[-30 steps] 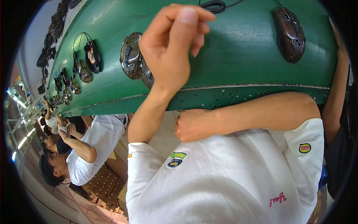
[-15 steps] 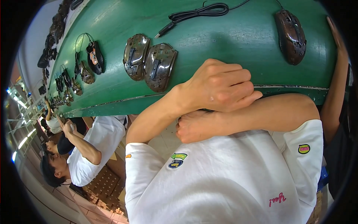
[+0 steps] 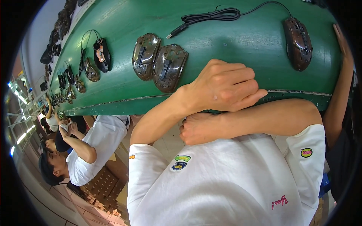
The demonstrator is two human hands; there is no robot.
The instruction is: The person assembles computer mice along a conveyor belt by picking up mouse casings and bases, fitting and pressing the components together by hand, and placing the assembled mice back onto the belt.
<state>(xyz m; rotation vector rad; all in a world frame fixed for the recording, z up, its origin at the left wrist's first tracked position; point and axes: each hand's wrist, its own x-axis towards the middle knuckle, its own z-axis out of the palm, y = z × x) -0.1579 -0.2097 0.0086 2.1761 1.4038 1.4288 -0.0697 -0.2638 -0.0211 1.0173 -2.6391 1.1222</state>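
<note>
Two brown mouse shells (image 3: 169,69) touch near the front edge of the counter (image 3: 249,49); forearms crossed, the left hand (image 3: 228,86) and right hand (image 3: 200,128) curl, each grip narrow.

Shirt (image 3: 226,180): white, short-sleeved, creased
Left sleeve (image 3: 147,162): small orange patch (image 3: 131,157)
Right sleeve (image 3: 311,139): yellow-green rounded patch (image 3: 306,152), dark border
Chest, left: green arrow-shaped patch (image 3: 183,158), dark-blue oval patch (image 3: 178,166)
Chest, right: pink script (image 3: 279,202)
Left hand (image 3: 228,88), right hand (image 3: 200,130): bare
</note>
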